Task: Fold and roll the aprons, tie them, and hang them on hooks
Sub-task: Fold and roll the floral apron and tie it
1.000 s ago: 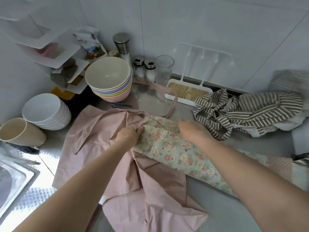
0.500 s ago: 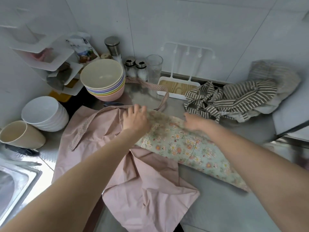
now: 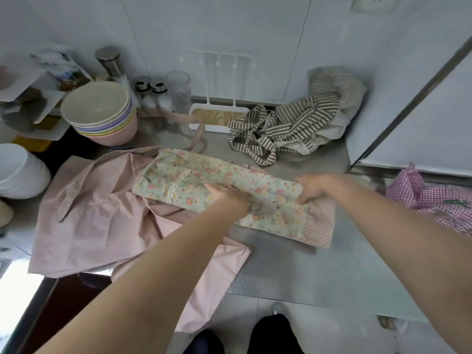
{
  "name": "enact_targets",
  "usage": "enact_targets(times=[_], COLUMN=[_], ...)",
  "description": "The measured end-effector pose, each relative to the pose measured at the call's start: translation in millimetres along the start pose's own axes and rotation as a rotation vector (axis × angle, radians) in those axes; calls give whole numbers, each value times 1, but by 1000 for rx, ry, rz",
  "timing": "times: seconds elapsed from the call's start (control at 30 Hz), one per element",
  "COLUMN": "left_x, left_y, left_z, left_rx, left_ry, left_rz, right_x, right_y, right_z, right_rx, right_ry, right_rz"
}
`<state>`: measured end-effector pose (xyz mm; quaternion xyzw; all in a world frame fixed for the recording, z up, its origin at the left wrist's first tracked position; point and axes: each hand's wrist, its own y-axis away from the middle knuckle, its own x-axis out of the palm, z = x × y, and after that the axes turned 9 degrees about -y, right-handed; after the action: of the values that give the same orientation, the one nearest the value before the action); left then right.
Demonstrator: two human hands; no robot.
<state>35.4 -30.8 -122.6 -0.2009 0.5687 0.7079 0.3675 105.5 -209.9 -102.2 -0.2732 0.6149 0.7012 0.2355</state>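
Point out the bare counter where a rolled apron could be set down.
Bare steel counter lies along the near edge, in front of the folded floral apron and right of the pink apron. The back is crowded: stacked pastel bowls and crumpled striped apron.

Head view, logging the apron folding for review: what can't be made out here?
- Left hand fingers: blurred against the floral apron, so the grip is unclear.
- Gingham cloth: cut off by the right edge.
- Corner shelf contents: blurred, unreadable.
- White bowls: cut by the left edge.
- Pink apron lower hem: hidden behind the left forearm.
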Motion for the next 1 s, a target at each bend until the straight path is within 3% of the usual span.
enact_targets(times=[0.1, 0.23, 0.33, 0.43, 0.53, 0.63, 0.73, 0.8, 0.87, 1.0], left_x=[-8, -14, -13, -10, 7, 32, 42, 40, 32, 14], left_y=[1, 1, 4, 12, 14, 14, 23, 31, 33, 23], left_z=[-21, -38, -67, -79, -81, -91, -93, -96, -103, -118], left_rx=[-132, -286, -440, -723, -943, -894, -845, -757, -680, -575], left_ry=[84, 270, 446, 835, 1403, 1733, 1893, 2035, 2069, 2073], left_rz=[80, 160, 90, -125, -158, -189, -287, -287, -253, -239], right_x=[-6, -7, 12, 21, 23, 28, 40, 45, 43, 37], right_y=[-11, -28, -47, -50, -47, -35, -23, -22, -25, -28], right_z=[-13, -32, -47, -42, -36, -33, -41, -50, -61, -82], right_rx=[-109, -262, -315, -383, -454, -563, -551, -500, -418, -286], right_ry=[13, -261, -118, -90, -156, -212, -419, -406, -356, -481], right_rz=[-8, -26, -149, -163, -85, -49, 214, 328, 363, 337])
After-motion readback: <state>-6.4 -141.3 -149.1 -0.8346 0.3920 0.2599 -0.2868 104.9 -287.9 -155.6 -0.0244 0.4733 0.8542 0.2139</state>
